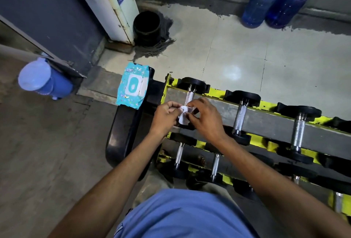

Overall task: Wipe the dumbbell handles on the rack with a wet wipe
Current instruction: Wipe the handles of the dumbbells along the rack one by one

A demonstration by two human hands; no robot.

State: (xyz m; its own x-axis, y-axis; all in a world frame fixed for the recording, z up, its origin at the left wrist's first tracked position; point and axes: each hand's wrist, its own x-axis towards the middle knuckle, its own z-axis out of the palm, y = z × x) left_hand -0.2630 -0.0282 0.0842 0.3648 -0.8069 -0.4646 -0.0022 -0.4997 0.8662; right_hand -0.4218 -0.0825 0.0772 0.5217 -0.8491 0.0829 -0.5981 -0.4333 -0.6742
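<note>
Both hands pinch the wet wipe (183,116), left hand (166,116) and right hand (206,119), over the leftmost dumbbell handle (190,95) on the yellow rack (218,95). It looks limp and light, probably slippery; best wrapped round the knurled steel mid-bar.

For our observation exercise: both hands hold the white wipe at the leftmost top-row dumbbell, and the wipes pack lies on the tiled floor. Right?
One slip: in the head view the wipes pack lies instead on the black pad beside the rack. The left hand and right hand do hold the wipe.
</note>
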